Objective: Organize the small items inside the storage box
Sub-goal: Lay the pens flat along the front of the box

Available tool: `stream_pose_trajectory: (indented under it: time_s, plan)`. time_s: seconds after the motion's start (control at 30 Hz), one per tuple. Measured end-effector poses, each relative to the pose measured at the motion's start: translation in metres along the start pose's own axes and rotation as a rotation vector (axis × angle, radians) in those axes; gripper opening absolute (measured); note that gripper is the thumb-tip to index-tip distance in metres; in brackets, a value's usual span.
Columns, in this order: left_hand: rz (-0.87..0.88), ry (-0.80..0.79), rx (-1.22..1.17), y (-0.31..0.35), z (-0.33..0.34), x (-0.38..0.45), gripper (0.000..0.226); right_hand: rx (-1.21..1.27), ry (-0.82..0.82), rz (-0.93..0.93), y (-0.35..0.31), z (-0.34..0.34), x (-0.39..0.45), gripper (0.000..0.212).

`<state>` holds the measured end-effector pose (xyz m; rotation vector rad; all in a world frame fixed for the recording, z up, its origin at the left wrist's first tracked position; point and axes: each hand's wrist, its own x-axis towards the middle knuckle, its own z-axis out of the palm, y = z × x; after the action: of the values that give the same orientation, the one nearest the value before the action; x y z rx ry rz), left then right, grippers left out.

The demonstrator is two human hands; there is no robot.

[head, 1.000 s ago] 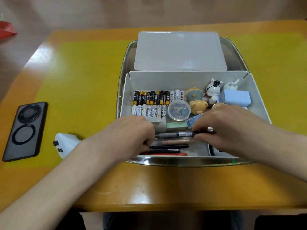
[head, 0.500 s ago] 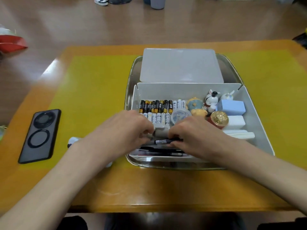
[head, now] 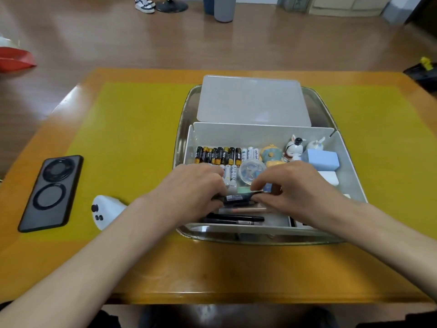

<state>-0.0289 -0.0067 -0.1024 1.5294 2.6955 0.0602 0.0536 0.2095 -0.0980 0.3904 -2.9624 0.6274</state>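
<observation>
- The storage box [head: 350, 159] sits in a metal tray [head: 186, 110], and it appears lower in view than a second ago because the head has lifted.
- The right hand [head: 298, 188] has come in from the box's right half to its middle, fingers curled on a dark marker [head: 238, 198].
- The left hand [head: 196, 188] still pinches the marker's other end.
- The marker hangs over the pens [head: 236, 220] in the box's front. Batteries [head: 217, 155] already lie ranked, so I judge sorting nearly done.

matt white plastic box [head: 350, 157]; shiny metal tray [head: 182, 129]; glossy wood table [head: 212, 275].
</observation>
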Motion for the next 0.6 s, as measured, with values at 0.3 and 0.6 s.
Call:
stream_pose_trajectory:
  time_s: [0.3, 0.6]
  plan:
    - [-0.019, 0.116, 0.019, -0.008, -0.014, -0.016, 0.016, -0.211, -0.179, 0.035, 0.004, 0.003, -0.002, 0.014]
    - [-0.109, 0.15, -0.086, -0.023, -0.027, -0.018, 0.017, -0.517, -0.436, -0.074, -0.004, 0.016, 0.012, 0.011]
